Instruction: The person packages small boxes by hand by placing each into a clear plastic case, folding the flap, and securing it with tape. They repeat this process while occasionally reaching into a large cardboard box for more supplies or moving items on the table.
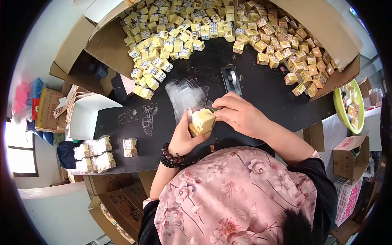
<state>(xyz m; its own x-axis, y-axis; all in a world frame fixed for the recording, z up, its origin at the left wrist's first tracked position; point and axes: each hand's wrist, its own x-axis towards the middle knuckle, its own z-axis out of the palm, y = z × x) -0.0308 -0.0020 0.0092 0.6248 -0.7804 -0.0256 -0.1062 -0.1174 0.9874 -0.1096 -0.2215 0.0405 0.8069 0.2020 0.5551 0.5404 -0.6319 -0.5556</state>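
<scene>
My left hand (183,139) is wrapped round small printed cardboard boxes, a pale yellow box (204,120) with an orange-patterned side below it. Clear plastic shows along their upper left edge. My right hand (241,114) is closed in a pinch at the yellow box's right corner; what lies between its fingertips is too small to tell. Just beyond the hands, a pile of flat clear plastic sleeves (183,98) rests on the black table (171,151). A tape dispenser (231,81) stands behind my right hand.
Loose yellow boxes (163,45) and orange-yellow boxes (286,49) are heaped at the back between cardboard walls (110,49). At the left sit grouped packs (94,154), a single pack (130,147) and a white carton (87,118). A green basket (339,108) stands right.
</scene>
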